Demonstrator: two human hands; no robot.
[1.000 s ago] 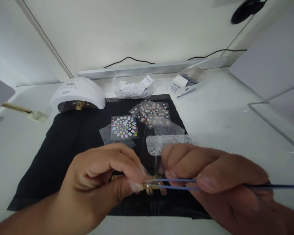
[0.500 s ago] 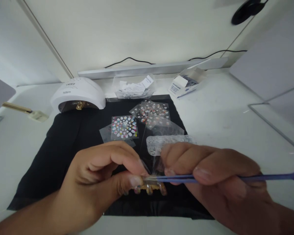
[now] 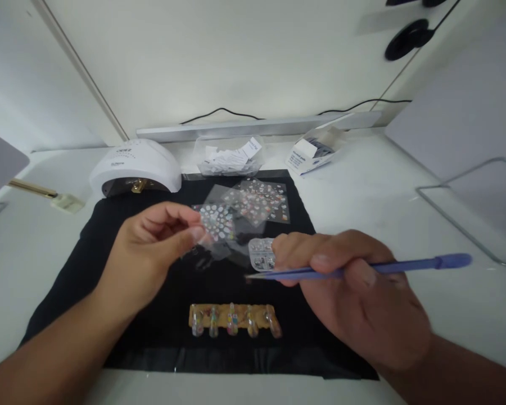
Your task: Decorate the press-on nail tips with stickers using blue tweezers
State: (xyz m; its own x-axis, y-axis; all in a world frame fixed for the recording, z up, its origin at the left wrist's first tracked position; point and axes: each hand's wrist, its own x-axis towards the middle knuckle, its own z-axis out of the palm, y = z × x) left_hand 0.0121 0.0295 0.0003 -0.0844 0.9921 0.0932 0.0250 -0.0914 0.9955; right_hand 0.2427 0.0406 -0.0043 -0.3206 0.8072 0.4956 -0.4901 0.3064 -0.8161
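Note:
A clear plastic sheet, blurred by motion, is pinched between the thumb and index finger of my left hand. It hangs over a nail sticker sheet with white and coloured shapes. My right hand is closed round blue tweezers, whose silver tips point left over the black cloth; whether they grip anything is too small to tell. Below the tips lies a tan strip bearing several decorated nail tips. Partly behind my right fingers sits a clear compartment case of small shiny pieces.
A white nail lamp stands at the back left of the black cloth. More sticker sheets overlap at the back. Behind them are a clear tub of packets and an alcohol pads box. A brush-like tool lies left.
My left hand has moved up and left from the nail tips, taking the clear sheet along. My right hand has lifted the tweezers slightly, leftward, uncovering the strip of nail tips.

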